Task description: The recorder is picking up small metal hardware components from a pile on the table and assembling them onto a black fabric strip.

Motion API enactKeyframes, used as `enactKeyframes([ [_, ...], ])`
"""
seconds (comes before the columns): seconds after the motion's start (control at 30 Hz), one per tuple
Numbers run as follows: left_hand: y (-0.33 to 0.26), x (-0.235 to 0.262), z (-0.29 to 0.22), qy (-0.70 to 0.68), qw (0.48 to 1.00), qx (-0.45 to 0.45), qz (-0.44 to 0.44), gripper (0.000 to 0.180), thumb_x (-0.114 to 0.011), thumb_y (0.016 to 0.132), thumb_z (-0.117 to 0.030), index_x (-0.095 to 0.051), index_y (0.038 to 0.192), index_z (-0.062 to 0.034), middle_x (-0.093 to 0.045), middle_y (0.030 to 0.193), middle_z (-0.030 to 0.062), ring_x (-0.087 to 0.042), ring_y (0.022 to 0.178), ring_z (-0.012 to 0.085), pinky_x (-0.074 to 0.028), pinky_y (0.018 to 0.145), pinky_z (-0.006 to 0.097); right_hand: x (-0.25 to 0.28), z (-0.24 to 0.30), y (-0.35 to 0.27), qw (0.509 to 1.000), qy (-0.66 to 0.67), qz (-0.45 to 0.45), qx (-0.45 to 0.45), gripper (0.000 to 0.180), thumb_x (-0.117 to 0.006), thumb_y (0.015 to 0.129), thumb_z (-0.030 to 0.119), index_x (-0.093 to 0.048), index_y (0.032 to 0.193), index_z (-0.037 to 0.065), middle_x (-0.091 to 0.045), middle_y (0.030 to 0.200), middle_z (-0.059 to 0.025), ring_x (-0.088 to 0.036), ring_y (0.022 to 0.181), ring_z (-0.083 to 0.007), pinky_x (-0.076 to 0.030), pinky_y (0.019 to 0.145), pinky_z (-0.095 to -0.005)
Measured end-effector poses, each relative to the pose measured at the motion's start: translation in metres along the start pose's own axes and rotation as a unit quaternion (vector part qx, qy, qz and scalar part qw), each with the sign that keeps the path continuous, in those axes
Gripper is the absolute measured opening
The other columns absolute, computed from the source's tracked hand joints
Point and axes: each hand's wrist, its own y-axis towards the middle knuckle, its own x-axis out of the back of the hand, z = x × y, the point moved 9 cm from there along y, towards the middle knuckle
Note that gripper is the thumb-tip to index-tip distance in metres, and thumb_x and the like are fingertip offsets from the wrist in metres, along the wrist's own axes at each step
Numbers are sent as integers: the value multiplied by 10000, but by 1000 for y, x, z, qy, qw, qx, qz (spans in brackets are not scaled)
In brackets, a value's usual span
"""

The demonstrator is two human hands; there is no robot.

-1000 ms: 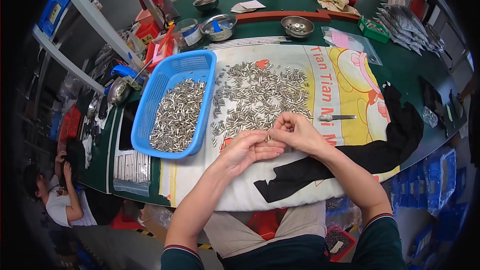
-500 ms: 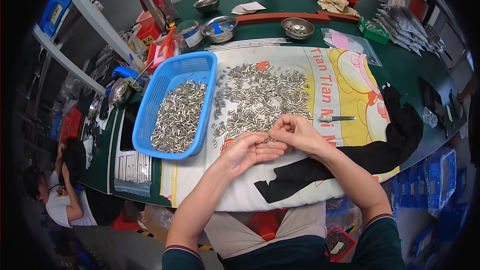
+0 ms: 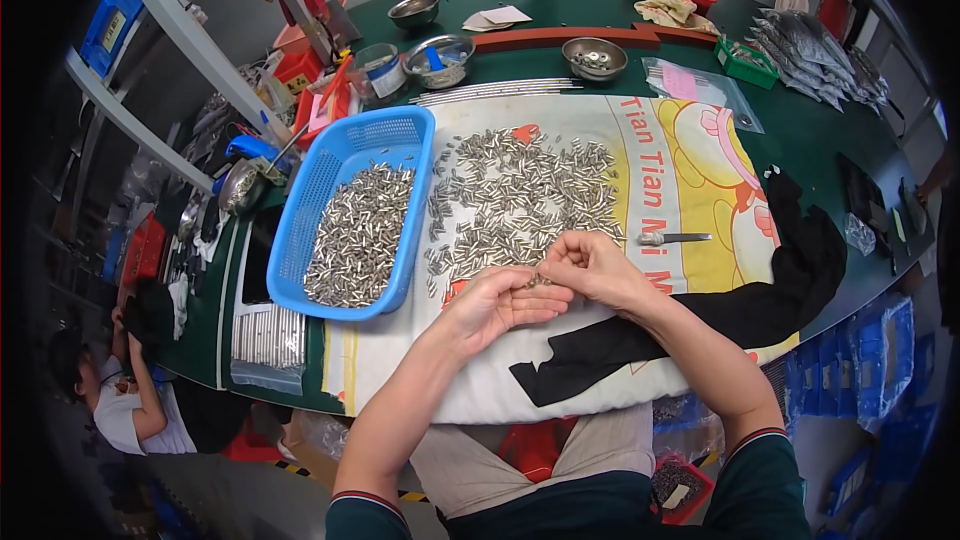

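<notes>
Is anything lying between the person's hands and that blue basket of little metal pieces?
Only loose metal pieces scattered on the cloth lie between the left hand, right hand and the blue basket; nothing taller.

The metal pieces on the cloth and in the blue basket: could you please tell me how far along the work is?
Done: a heap of metal pieces lies in the blue basket. In hand: the left hand and right hand meet over a small piece, too small to make out. Left: many loose pieces are spread on the cloth.

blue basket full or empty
Partly full: the blue basket holds a heap of small metal pieces in its near half; mesh bottom shows farther back.
</notes>
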Motion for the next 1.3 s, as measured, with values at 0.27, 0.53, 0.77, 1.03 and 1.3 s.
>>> enactKeyframes([
  [0.27, -1, -3, -4, 47, 999, -21, -3, 313, -370, 850, -94, -461, 1057, 123, -575, 925, 274, -612, 828, 309, -517, 735, 340, 1, 3, 0, 1000, 0, -16, 21, 184, -627, 768, 166, -546, 745, 2, -506, 606, 27, -421, 522, -14, -333, 453, -171],
  [0.53, -1, -6, -7, 89, 995, -47, 1, 312, -377, 864, -119, -483, 1035, 119, -589, 891, 257, -618, 798, 297, -519, 718, 333, 1, 4, 1, 999, -17, -23, 44, 201, -642, 760, 176, -549, 737, -1, -509, 593, 24, -429, 512, -18, -344, 444, -175],
  [0.77, -1, -1, -10, 115, 992, -54, -25, 253, -434, 876, -153, -518, 975, 64, -607, 856, 212, -627, 743, 230, -524, 688, 290, 2, 5, 1, 998, -6, -40, 49, 192, -633, 765, 169, -562, 745, -8, -520, 585, 18, -431, 511, -19, -349, 446, -180],
  [1.03, 1, 5, -11, 101, 992, -70, -17, 205, -469, 878, -194, -534, 895, 1, -610, 746, 113, -532, 544, 90, -413, 487, 183, 1, 21, -8, 996, -33, -52, 70, 147, -636, 727, 138, -591, 735, -1, -550, 611, 5, -456, 530, -36, -362, 464, -194],
  [1.3, 0, 0, -12, 107, 990, -89, 4, 205, -463, 890, -216, -511, 892, -17, -572, 668, 56, -453, 473, 49, -311, 410, 158, -1, 45, -15, 967, -127, -77, 207, 109, -649, 699, 94, -609, 763, 16, -520, 684, -1, -473, 588, -55, -381, 521, -201],
])
